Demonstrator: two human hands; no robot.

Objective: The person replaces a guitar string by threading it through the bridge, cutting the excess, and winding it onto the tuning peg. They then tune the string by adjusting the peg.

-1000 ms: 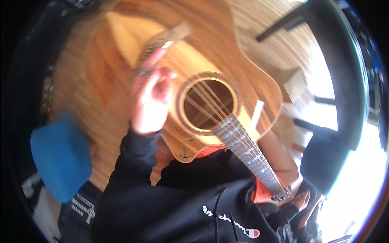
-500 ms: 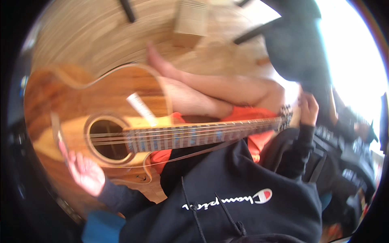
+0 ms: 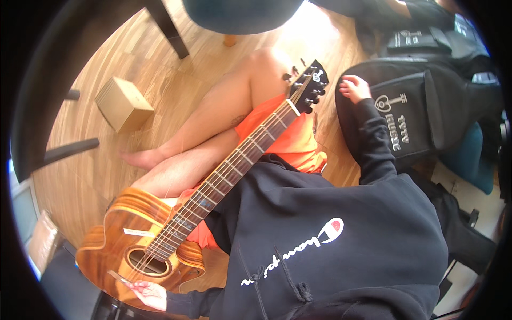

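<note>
A wooden acoustic guitar [image 3: 98,250] lies at the lower left on my lap, its neck running up to the black headstock [image 3: 313,80] at upper right, over bare legs and orange shorts [image 3: 288,141]. My left hand [image 3: 145,292] is at the guitar's bridge [image 3: 116,276] beside the sound hole, fingers extended onto it; small details at the fingertips cannot be made out. Beyond the headstock, my right hand [image 3: 354,89] has loosely bent, separated fingers with nothing visible in them, over the edge of a black guitar bag [image 3: 431,122].
A cardboard box [image 3: 124,105] sits on the wood floor near dark furniture legs [image 3: 72,149]. A blue chair seat [image 3: 240,13] is at the top. Another bag, a teal chair [image 3: 469,160] and part of another person [image 3: 405,10] are at the right.
The view has swung round: the guitar now appears at the lower left with its neck angled upward. My right hand has come into view near the headstock; my left hand remains by the bridge.
</note>
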